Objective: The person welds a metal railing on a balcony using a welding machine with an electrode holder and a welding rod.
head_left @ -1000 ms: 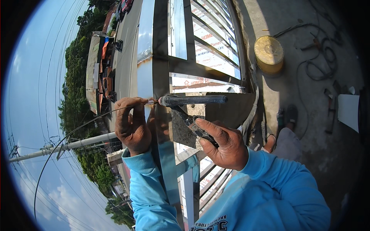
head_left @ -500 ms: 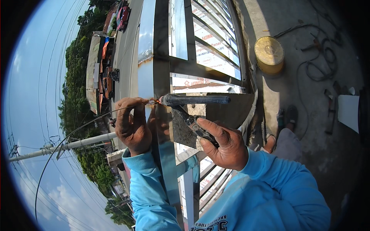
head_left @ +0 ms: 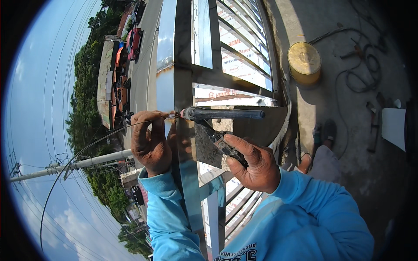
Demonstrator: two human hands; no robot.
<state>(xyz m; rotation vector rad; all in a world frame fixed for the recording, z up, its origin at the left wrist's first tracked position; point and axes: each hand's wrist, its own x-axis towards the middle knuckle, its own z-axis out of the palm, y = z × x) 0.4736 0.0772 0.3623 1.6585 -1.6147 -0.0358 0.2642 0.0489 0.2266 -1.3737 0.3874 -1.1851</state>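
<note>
My right hand (head_left: 257, 165) is closed around the black handle of a TIG welding torch (head_left: 226, 114), thumb on top. The torch's long dark back cap points right, and its pinkish nozzle meets the edge of a shiny metal tube (head_left: 183, 143). From the other side, my left hand (head_left: 151, 141) pinches a thin filler rod (head_left: 93, 142) between thumb and fingertips. Its short end reaches the spot at the nozzle; the long end curves down to the lower left. Brownish heat marks show on the tube near this spot. The contact point itself is too small to make out.
Slanted metal bars (head_left: 244, 56) join the tube, with white printed sheets behind them. A yellow bucket (head_left: 305, 58), coiled cables (head_left: 363, 71) and a hammer (head_left: 373, 126) lie on the concrete to the right. Beyond the tube are a road, a red car (head_left: 134, 43) and a utility pole (head_left: 100, 160).
The orange glow at the nozzle has dimmed. The torch's back cap has shifted slightly right and down; both hands hold nearly still. The red car has come further down along the road.
</note>
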